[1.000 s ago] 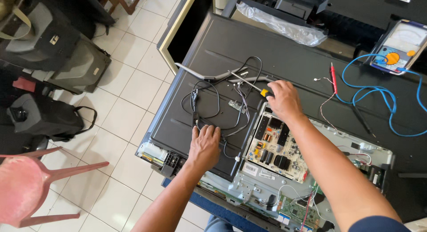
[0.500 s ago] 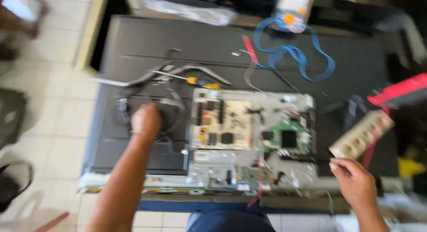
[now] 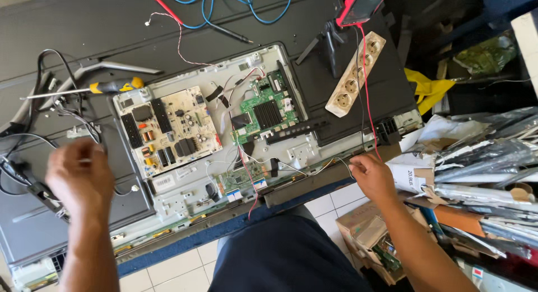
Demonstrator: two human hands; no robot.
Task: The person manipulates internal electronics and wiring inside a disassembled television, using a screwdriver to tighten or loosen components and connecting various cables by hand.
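A flat television lies face down with its back open, showing a metal chassis [image 3: 193,182], a cream power board [image 3: 168,129] and a green main board [image 3: 266,112]. My left hand [image 3: 78,177] is blurred, with fingers curled over the dark rear cover [image 3: 33,225] beside a bundle of black cables [image 3: 61,110]; whether it holds anything is unclear. My right hand [image 3: 372,177] is at the set's near right edge, its fingertips pinched on a thin red wire [image 3: 364,84] that runs up past a white power strip [image 3: 356,73].
A yellow-handled screwdriver [image 3: 115,86] lies left of the power board. Blue cable [image 3: 224,6], a red probe [image 3: 165,9] and a red-cased device [image 3: 361,3] lie at the far side. Stacked papers and boxes [image 3: 482,174] and a yellow cloth [image 3: 428,90] crowd the right.
The view has swung right and closer. My right hand, which held the power strip half a second ago, is down at the television's edge; the strip lies on the back cover.
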